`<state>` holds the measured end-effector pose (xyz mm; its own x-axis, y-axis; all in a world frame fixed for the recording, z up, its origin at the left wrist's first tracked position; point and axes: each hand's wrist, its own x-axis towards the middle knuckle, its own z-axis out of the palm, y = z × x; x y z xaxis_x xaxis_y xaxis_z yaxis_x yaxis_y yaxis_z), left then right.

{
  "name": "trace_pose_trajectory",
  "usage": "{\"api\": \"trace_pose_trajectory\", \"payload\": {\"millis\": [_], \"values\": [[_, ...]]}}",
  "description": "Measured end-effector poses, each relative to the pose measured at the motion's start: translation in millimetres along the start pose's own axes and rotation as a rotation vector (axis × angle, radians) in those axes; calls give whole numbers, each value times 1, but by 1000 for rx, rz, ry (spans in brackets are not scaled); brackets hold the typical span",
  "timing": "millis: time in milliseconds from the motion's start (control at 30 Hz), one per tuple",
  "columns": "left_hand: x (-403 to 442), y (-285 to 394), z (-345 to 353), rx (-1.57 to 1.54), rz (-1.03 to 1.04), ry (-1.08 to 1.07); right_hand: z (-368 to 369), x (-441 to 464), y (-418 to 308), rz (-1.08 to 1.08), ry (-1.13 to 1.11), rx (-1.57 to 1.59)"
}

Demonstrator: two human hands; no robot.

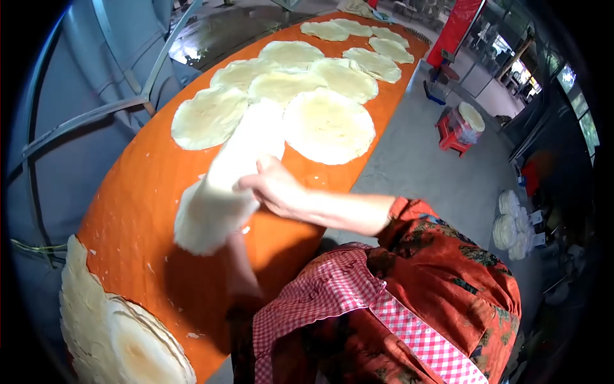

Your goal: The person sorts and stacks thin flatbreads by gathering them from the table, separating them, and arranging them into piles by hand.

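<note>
Flatbread (224, 176) held over mid-tabletop (128, 211), blurred; contact with surface cannot be told. Hands: right hand (276, 185) pinching its side; left forearm (242, 265) leads behind it, left hand hidden, grip cannot be told. Beyond: flat rounds (329, 126), many overlapping, spread toward the tabletop's far end. Lower-left end: browned stack (144, 349) beside folded sheets (83, 301) along the edge. On floor, past the right long edge: red stool (453, 142) bearing a bagged pile (472, 117); farther, bagged bundles (510, 224) with white tags (536, 217), any print too small to read.
</note>
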<state>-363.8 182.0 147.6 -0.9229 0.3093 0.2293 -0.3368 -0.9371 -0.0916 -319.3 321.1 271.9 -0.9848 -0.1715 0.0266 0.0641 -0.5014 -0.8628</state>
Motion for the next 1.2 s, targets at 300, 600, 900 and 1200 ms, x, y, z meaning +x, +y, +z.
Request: {"api": "trace_pose_trajectory", "payload": {"millis": [300, 600, 900, 1200], "values": [[-290, 144, -43, 495, 275, 793, -13, -59, 175, 480, -202, 20], [-305, 173, -77, 336, 373, 642, 123, -59, 188, -2, -789, -1289], [-301, 182, -71, 250, 436, 370, 177, -57, 274, 88, -991, -1157], [-312, 163, -9, 299, 741, 550, 172, -45, 279, 381, -1028, -887]]}}
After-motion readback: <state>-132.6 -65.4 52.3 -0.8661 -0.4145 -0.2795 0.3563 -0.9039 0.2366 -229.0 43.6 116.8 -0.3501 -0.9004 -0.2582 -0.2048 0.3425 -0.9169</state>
